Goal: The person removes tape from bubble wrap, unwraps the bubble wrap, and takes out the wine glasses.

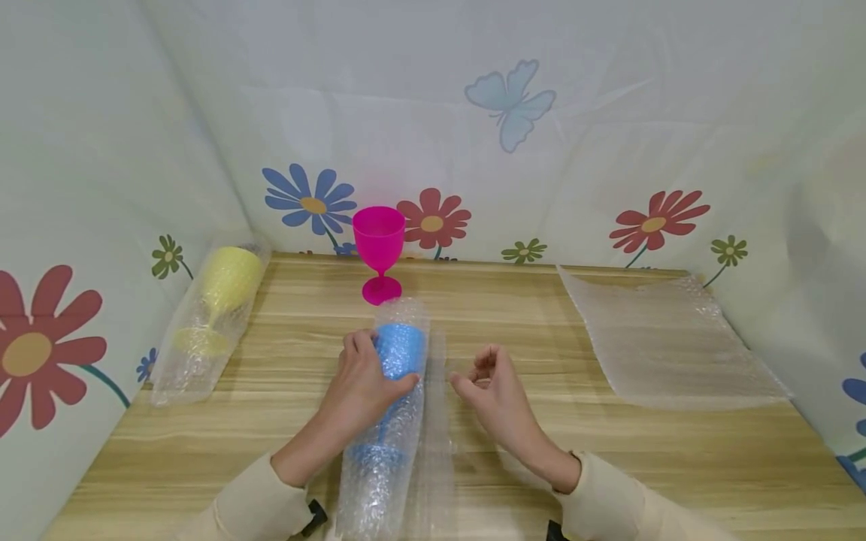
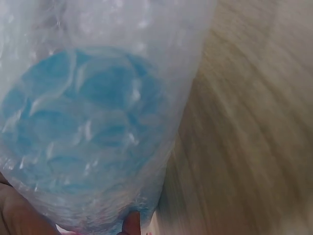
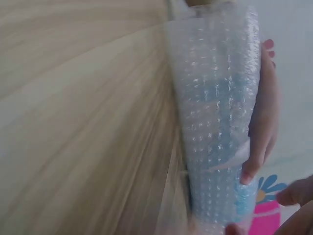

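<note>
A blue goblet (image 1: 399,349) lies inside a roll of clear bubble wrap (image 1: 379,496), stem toward the person. My left hand (image 1: 365,376) grips it round the cup, its thumb across the top of the wrap. In the left wrist view the round blue base (image 2: 83,122) shows through the bubbles. My right hand (image 1: 497,398) hovers just right of the roll, fingers loosely bent, with nothing visible in them. Between that hand and the roll lies a thin strip of clear wrap (image 1: 438,443). The right wrist view shows a small pale flap (image 3: 239,157) on the roll's side.
Behind the roll stands a pink goblet (image 1: 380,244). A yellow goblet (image 1: 230,282) in bubble wrap lies at the left, against the flowered wall. A flat sheet of bubble wrap (image 1: 670,346) is spread at the right of the wooden table (image 1: 609,466).
</note>
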The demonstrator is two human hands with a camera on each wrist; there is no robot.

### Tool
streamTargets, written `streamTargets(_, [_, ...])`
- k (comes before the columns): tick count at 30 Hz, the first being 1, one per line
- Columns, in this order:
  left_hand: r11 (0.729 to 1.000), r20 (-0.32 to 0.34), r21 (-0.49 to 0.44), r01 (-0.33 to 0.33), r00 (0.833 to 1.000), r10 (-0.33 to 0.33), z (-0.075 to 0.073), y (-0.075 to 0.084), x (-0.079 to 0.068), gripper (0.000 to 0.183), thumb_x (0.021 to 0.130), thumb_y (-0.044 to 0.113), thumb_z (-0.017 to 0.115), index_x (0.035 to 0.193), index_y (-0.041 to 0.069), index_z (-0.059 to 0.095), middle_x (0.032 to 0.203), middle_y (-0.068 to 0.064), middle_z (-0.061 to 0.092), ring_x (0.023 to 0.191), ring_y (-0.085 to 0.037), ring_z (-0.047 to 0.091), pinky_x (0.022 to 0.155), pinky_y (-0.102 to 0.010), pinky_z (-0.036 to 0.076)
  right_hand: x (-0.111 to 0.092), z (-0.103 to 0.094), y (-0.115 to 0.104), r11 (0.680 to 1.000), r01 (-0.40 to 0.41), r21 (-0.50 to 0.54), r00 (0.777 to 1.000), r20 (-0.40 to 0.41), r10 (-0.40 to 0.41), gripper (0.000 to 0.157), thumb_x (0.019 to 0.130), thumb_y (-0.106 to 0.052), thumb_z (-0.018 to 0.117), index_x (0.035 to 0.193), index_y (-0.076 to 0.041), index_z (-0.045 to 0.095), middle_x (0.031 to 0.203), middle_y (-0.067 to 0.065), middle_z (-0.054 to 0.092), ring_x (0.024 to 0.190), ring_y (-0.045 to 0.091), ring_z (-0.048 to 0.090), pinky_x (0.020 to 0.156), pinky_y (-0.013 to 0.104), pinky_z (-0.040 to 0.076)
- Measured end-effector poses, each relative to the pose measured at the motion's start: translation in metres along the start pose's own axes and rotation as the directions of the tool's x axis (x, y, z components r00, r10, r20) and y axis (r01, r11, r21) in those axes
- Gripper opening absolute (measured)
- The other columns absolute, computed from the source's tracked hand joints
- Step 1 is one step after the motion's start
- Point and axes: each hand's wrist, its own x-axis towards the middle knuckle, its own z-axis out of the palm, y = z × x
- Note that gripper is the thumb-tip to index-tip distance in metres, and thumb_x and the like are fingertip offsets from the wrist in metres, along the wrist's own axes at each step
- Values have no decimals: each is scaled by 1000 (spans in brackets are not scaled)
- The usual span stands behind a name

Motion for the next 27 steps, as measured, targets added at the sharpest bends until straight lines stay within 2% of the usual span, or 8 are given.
streamTargets(2, [1000,0,1,-5,1000,5,0,0,0,95,83,34,87,147,-9,30,138,-25,36,111,-36,52,94,-51,53,-9,-4,0,987,93,-131,996,9,-93,46,91,-5,78,119,0,42,108,18,50,83,19,57,71,26,53])
streamTargets(6, [1000,0,-3,-8,1000,8,-2,1,0,96,83,34,86,147,-9,30,139,-25,36,112,-37,52,96,-53,52,-27,-8,-3,909,229,-348,973,80,-215,57,91,-10,80,131,0,41,103,14,53,65,9,54,55,24,49])
streamTargets(10, [1000,-8,7,-5,1000,5,-3,2,-1,96,83,33,86,147,-8,29,139,-25,36,114,-37,51,96,-53,51,-37,-4,-6,811,338,-478,936,258,-239,42,96,-21,76,124,-6,49,97,7,60,64,3,55,54,24,48])
streamTargets(13, [1000,-18,25,-8,1000,8,-3,3,-2,96,83,34,87,149,-6,29,138,-25,38,113,-37,52,95,-52,52,-33,1,-6,766,394,-507,903,369,-220,25,96,-19,74,112,-11,56,94,3,63,71,6,58,59,25,49])
streamTargets(17, [993,-35,87,-77,996,80,-3,4,-8,89,87,32,84,155,7,32,141,-30,40,113,-43,58,85,-54,56,-17,6,-3,819,342,-461,883,456,-112,5,96,-8,70,98,-11,67,83,-3,65,68,5,56,59,25,49])
streamTargets(21, [969,-43,178,-173,982,183,-1,4,-14,70,94,26,74,157,21,44,150,-38,33,109,-53,60,72,-57,57,-6,8,3,874,251,-415,867,498,-12,8,96,-2,68,92,-6,73,75,-5,65,58,3,53,53,23,47])
streamTargets(25, [955,-38,226,-190,978,204,2,5,-16,61,97,25,66,155,23,49,153,-40,27,105,-55,60,68,-59,57,-3,9,7,892,203,-403,867,497,27,8,95,-1,68,91,-3,75,67,-5,63,46,4,50,46,21,43])
streamTargets(27, [949,-37,260,-179,980,195,2,5,-16,61,97,27,64,155,24,48,153,-40,28,109,-55,58,75,-62,55,-2,9,8,893,198,-403,869,494,31,8,95,-1,68,90,-3,75,66,-5,62,45,4,49,45,20,43])
